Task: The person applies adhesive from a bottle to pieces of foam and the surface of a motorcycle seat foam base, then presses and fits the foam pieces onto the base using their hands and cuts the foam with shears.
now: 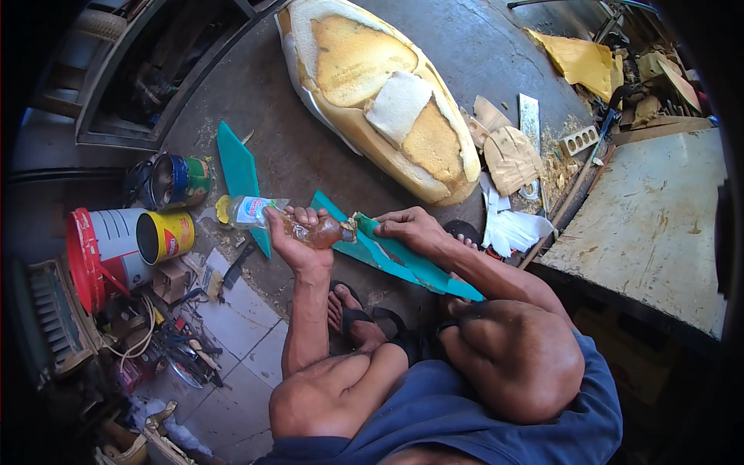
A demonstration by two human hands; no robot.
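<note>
"What's over on the left?"
"A white bucket (128,244) with a red rim, and a yellow can (175,235) just beside it. Then a green piece (236,167) on the floor (260,298)."

"And the left hand (301,234)?"
"Wrapped round a clear bottle (331,230) of amber stuff, tilted on its side, neck pointing right."

"Near what?"
"The tip of a green strip (422,268). Whether they touch, I can't tell."

"The right hand (415,229)?"
"Fingers closed on that strip near its tip. The foam block (430,139) lies beyond, white scraps (515,230) to its right, then a metal surface (643,225)."
</note>
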